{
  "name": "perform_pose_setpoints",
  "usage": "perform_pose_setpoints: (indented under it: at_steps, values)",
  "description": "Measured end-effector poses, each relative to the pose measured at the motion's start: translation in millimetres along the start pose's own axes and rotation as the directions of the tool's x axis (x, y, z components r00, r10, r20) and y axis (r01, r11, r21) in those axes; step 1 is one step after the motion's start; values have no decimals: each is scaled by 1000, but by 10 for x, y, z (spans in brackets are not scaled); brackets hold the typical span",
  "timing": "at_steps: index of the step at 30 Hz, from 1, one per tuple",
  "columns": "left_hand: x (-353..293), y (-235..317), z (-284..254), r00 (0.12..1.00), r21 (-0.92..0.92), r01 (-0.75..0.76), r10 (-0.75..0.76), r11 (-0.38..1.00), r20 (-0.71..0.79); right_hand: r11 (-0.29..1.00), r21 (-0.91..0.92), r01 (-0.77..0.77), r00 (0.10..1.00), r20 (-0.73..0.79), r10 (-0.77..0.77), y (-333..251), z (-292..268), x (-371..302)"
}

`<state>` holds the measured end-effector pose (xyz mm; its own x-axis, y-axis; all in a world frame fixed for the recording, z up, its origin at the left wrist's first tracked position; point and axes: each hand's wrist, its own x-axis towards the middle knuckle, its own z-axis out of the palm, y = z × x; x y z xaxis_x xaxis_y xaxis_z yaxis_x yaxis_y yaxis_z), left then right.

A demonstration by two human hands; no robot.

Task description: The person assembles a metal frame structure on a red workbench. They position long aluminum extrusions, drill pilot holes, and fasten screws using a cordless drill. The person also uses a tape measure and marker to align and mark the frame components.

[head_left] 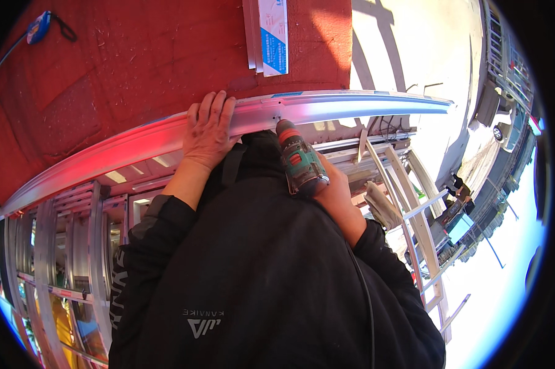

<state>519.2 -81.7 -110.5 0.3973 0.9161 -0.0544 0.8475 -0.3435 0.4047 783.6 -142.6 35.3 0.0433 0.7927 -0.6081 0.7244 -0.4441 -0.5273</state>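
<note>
A long silver aluminium profile (363,107) runs across in front of me along the near edge of a red surface. My left hand (210,126) grips it left of the middle, with the fingers laid over it toward its far edge. In my right hand (336,187) is a green and black cordless drill (302,163) with a red collar. The drill's nose points at the profile, close to small dark holes in its face. Whether the bit touches the metal I cannot tell. The drill's body hides part of my right fingers.
Strips with blue and white film (274,46) lie on the red surface (136,67), and a blue tape measure (39,27) sits far left. Metal frames (56,246) stand near left. At the right are long frame pieces (416,209) and a parked vehicle (505,132).
</note>
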Motion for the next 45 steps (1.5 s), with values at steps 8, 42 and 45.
perform_pose_setpoints:
  at_steps: [8, 42, 45]
  values:
    - [-1, 0, 19, 999, -6, 19, -19, 1000, 32, 933, 343, -106, 993, 77, 85, 34, -248, -199]
    - [-22, 11, 11, 999, -34, 40, -40, 999, -10, 981, 183, 62, 998, 8, -64, 11, -116, 236]
    - [-22, 9, 18, 999, -27, 39, -40, 999, -14, 975, 205, 91, 995, 11, -95, -9, -133, 245]
